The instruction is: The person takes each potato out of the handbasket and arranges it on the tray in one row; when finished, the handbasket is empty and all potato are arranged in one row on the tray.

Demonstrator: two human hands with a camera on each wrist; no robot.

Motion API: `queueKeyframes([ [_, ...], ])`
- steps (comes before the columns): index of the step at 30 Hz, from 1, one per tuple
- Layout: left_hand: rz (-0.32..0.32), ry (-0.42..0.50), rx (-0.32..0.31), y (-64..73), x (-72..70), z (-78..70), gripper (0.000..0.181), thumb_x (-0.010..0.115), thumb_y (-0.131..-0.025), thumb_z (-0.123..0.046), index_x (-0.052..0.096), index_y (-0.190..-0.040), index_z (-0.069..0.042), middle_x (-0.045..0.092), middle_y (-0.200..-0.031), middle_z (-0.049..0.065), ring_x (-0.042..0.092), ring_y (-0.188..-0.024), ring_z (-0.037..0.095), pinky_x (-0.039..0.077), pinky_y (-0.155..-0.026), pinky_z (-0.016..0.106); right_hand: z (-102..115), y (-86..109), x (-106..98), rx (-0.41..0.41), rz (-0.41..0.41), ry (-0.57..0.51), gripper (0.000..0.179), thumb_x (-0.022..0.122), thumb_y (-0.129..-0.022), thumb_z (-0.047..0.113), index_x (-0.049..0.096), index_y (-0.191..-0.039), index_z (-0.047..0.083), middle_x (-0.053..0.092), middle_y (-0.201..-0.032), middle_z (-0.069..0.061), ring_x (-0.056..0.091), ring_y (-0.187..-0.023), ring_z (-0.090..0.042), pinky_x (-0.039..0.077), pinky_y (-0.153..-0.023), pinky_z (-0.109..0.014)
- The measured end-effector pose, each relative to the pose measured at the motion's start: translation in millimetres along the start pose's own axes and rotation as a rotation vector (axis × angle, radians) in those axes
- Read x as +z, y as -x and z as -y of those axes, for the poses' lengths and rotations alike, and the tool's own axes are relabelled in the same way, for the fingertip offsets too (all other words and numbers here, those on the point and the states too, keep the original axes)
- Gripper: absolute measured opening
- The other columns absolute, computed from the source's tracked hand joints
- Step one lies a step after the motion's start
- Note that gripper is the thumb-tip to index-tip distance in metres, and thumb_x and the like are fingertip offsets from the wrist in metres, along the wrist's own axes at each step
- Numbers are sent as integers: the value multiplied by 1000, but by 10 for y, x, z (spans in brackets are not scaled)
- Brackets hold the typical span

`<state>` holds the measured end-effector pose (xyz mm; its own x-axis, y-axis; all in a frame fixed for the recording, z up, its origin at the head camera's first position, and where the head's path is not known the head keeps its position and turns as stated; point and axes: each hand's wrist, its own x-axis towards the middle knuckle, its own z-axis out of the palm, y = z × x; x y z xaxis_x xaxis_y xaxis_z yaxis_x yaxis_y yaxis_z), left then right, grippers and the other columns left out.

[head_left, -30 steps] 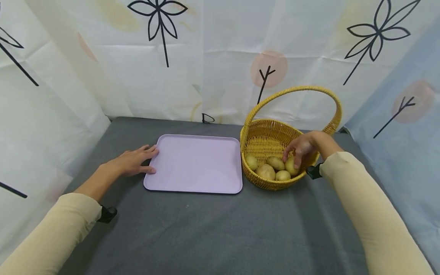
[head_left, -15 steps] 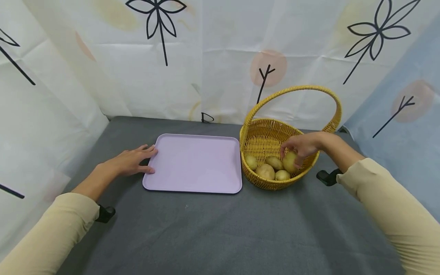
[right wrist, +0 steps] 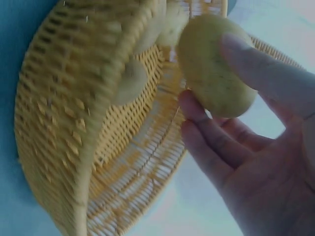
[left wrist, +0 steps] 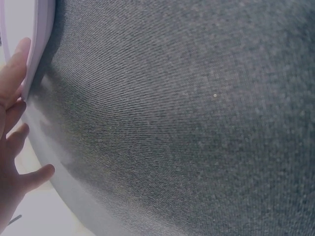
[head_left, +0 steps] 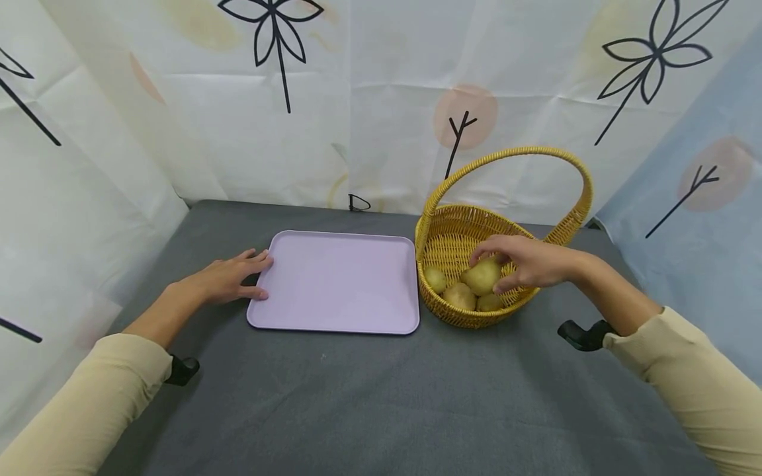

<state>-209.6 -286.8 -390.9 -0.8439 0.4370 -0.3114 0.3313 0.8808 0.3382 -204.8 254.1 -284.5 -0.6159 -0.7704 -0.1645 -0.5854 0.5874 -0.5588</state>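
Note:
My right hand (head_left: 532, 260) pinches a yellowish potato (head_left: 483, 276) between thumb and fingers, over the inside of the yellow wicker basket (head_left: 443, 248). The right wrist view has this oval potato (right wrist: 209, 64) near the rim, with the thumb across one side and fingertips on the other. Other potatoes (head_left: 460, 297) lie in the front of the basket, partly covered by the held one. To the left, my left hand (head_left: 226, 281) rests with extended fingers at the left edge of a pale purple tray (head_left: 336, 284). In the left wrist view, fingertips overlap the tray's rim (left wrist: 38, 44).
The basket's tall arched handle (head_left: 506, 156) rises above the right forearm. A grey cloth (head_left: 357, 396) covers the table. White patterned curtain cloth (head_left: 387, 132) hangs behind and at the left, bluish (head_left: 708, 264) at the right.
My right hand has lifted the potato from the basket's right side and moved it left, over the other potatoes. The right forearm has swung outward and toward me. The left hand stays at the tray.

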Motion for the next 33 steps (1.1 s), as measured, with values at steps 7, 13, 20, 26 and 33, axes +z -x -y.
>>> queueKeyframes([
  [7,-3,-5,2,-17,6,-1,90,68,-90,-48,27,-156,-3,18,-162,24,10,-148,49,11,-104,78,65,-88,182,-119,-138,-71,47,79,-84,4,59,-126,8,59,-123,-3,56,-106,-18,50,-92,-40],
  [13,-2,-6,-3,-11,5,-21,90,69,-90,-48,27,-156,-3,18,-162,24,10,-148,48,11,-105,78,235,-252,339,-146,-178,-107,48,79,-84,6,58,-128,9,58,-126,-2,53,-108,-17,47,-93,-43],
  [20,-2,-6,-2,3,-5,-35,89,69,-90,-46,28,-156,-3,19,-161,24,10,-148,49,11,-104,78,462,-537,560,-195,-209,-133,49,81,-83,7,60,-127,11,58,-124,-2,52,-109,-19,45,-92,-48],
  [26,-1,-10,-4,1,-8,-23,90,68,-90,-49,27,-156,-3,18,-161,24,10,-147,49,11,-104,79,622,-835,805,-251,-249,-155,49,81,-82,5,60,-126,10,57,-124,-1,52,-106,-16,48,-88,-39],
  [33,1,-17,-13,-3,-5,-26,91,68,-90,-50,27,-156,-3,18,-161,24,10,-147,49,10,-104,79,751,-1187,1112,-304,-288,-190,49,82,-81,3,60,-125,7,58,-119,-6,53,-106,-16,51,-87,-40],
])
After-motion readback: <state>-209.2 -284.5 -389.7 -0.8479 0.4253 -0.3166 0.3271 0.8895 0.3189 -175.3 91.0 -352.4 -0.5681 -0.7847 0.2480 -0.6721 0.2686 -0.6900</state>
